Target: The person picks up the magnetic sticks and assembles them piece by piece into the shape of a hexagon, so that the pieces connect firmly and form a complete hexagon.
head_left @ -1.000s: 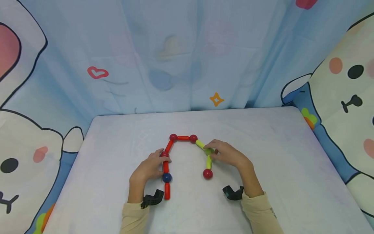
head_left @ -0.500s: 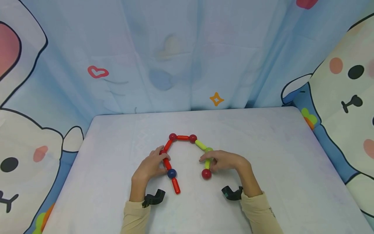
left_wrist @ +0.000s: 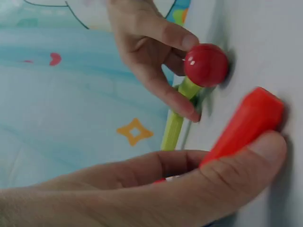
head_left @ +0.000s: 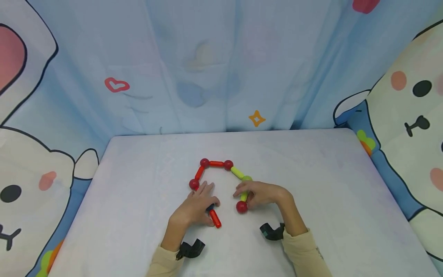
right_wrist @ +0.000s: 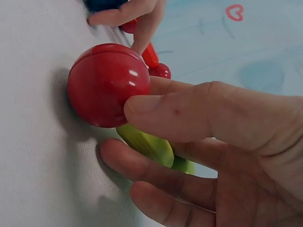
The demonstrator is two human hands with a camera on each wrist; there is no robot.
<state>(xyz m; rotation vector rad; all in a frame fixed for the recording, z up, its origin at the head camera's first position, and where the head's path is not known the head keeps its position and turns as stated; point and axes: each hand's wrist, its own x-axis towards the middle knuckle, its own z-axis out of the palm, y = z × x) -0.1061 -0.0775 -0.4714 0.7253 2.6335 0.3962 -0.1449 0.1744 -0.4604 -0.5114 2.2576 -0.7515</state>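
An arched chain of magnetic rods and balls lies on the table, with its two ends toward me. My left hand (head_left: 197, 206) covers part of the left side. Its thumb and fingers pinch the red end rod (left_wrist: 246, 125) beside a blue ball (head_left: 209, 207), mostly hidden. My right hand (head_left: 263, 193) holds the other end: the thumb lies against a red ball (right_wrist: 106, 85) and the index finger reaches across the yellow-green rod (right_wrist: 149, 144). A green ball (head_left: 247, 178) joins that rod to another yellow-green rod (head_left: 237, 172).
Red balls, one of them at the top left (head_left: 205, 163), and a red rod (head_left: 216, 164) form the far part of the arch. The white table (head_left: 294, 154) ends at a blue patterned curtain (head_left: 207, 96). Black cameras, such as the left one (head_left: 191, 249), jut inward from both wrists.
The left hand has moved right and nearer, and the blue ball and red end rod have swung right with it. The right hand has slid down from the green ball to the red end ball.
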